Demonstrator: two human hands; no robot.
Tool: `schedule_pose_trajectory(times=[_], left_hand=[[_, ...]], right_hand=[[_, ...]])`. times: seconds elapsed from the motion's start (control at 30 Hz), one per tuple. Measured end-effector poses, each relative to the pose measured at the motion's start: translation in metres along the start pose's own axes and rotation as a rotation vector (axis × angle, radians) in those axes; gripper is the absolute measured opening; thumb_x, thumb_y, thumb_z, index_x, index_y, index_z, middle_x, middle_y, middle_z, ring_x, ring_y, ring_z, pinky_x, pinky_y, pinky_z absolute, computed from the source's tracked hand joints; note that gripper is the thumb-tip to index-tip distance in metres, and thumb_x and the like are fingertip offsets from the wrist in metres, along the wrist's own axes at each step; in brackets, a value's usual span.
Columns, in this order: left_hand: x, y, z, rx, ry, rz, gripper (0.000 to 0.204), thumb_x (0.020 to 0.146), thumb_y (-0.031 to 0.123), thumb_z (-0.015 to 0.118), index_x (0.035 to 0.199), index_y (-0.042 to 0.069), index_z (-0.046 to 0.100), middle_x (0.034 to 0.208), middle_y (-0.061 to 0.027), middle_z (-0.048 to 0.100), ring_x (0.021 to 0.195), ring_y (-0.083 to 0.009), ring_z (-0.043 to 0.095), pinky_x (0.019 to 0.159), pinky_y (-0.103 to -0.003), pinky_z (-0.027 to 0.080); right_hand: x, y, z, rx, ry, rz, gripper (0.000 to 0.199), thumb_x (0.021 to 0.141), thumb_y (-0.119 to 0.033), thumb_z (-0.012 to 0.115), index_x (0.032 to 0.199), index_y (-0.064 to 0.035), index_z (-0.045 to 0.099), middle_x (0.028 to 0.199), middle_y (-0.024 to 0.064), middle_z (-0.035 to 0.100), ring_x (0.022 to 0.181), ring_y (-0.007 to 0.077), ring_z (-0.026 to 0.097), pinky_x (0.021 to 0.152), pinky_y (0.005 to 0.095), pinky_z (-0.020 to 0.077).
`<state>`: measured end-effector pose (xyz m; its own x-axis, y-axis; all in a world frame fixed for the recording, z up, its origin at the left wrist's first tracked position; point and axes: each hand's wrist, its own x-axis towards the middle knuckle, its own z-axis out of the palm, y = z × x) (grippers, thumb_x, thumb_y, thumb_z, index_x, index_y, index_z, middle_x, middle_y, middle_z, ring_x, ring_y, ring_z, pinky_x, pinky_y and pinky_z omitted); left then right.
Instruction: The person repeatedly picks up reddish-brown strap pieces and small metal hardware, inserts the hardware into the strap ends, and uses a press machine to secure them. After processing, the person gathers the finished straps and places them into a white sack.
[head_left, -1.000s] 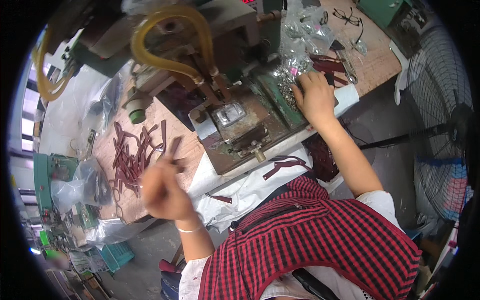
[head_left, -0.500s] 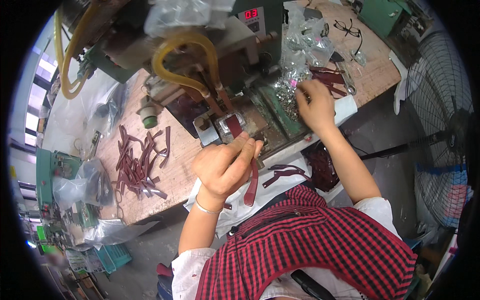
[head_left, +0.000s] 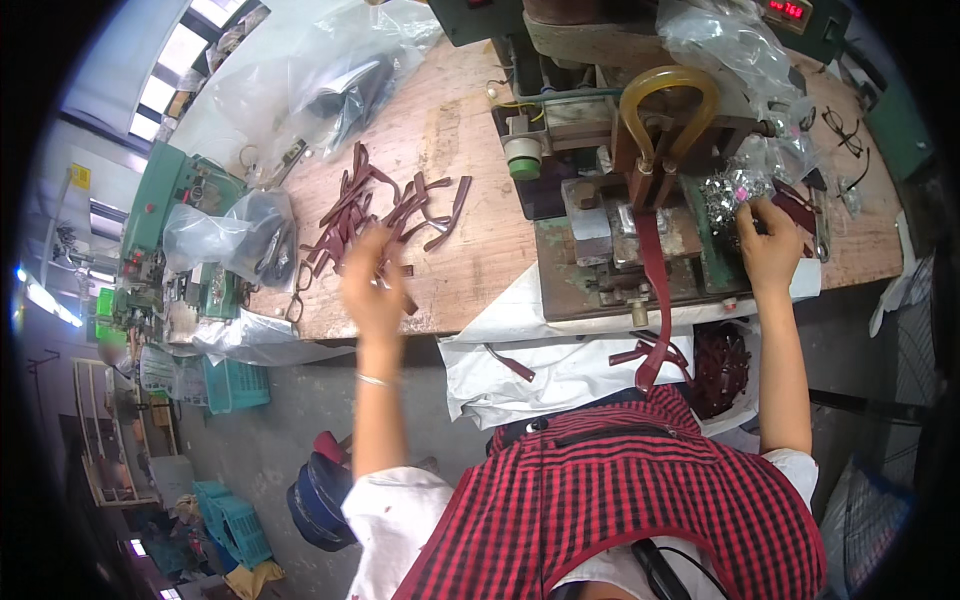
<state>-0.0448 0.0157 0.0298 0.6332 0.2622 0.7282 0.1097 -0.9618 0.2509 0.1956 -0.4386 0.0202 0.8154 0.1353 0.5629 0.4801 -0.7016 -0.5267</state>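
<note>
A dark red eyeglass temple [head_left: 657, 290] stands in the press [head_left: 640, 190], its upper end under the head and its curved tip hanging over the front edge. My left hand [head_left: 372, 290], smeared by motion, reaches over the near side of a loose pile of dark red temples [head_left: 345, 222]; its fingers cannot be made out. My right hand [head_left: 774, 245] is at a heap of small shiny metal parts [head_left: 722, 200] right of the press. Its fingers are curled together at the heap's edge, and whatever they pinch is too small to name.
Eyeglasses [head_left: 842, 132] lie at the far right. More temples fill a container [head_left: 722, 370] below the table edge, beside a white cloth [head_left: 490, 385]. Clear plastic bags [head_left: 225, 240] lie at the left. A yellow hose [head_left: 670, 78] loops above the press.
My left hand has let go of the temple at the press and moved left to the pile. The temple stays in the press. My right hand remains by the metal parts; the view has turned left.
</note>
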Motion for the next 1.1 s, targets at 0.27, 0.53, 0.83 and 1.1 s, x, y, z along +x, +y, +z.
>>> schedule_pose_trajectory(times=[0.27,0.53,0.83,1.1], left_hand=[[-0.051,-0.183,0.055,0.322,-0.271,-0.552,0.06,0.104,0.057,0.044,0.147,0.018,0.058,0.162,-0.0172,0.04,0.136,-0.0419,0.051,0.112,-0.05,0.038],[-0.024,-0.074,0.057,0.303,-0.021,-0.389,0.041,0.093,0.039,0.07,0.116,0.006,0.072,0.137,-0.0206,0.063,0.117,-0.0409,0.061,0.099,-0.048,0.046],[-0.016,-0.031,0.049,-0.411,-0.687,-0.955,0.032,0.086,0.031,0.08,0.07,0.004,0.071,0.06,-0.0039,0.066,0.045,-0.0148,0.052,0.045,-0.031,0.036],[-0.003,0.071,0.047,-0.989,-0.343,-0.762,0.014,0.098,0.015,0.071,0.097,0.001,0.071,0.082,-0.006,0.07,0.062,-0.0108,0.06,0.056,-0.023,0.04]], right_hand=[[0.007,-0.028,0.026,0.355,0.001,0.256,0.019,0.09,-0.018,0.076,0.102,-0.0029,0.075,0.08,0.0066,0.074,0.073,0.0101,0.067,0.071,0.026,0.0514],[-0.016,-0.013,-0.002,0.214,0.009,0.266,0.02,0.091,-0.016,0.074,0.105,-0.0026,0.075,0.087,0.0102,0.075,0.077,0.0165,0.07,0.076,0.0283,0.0527],[0.0,-0.099,-0.037,0.696,-0.218,0.147,0.017,0.091,-0.005,0.068,0.106,0.001,0.074,0.098,0.0085,0.077,0.091,0.0134,0.07,0.085,0.0273,0.0533],[-0.007,-0.141,0.008,1.024,-0.209,0.227,0.031,0.089,0.0,0.068,0.119,0.0011,0.06,0.098,0.0091,0.073,0.09,0.0133,0.07,0.083,0.0281,0.0531]])
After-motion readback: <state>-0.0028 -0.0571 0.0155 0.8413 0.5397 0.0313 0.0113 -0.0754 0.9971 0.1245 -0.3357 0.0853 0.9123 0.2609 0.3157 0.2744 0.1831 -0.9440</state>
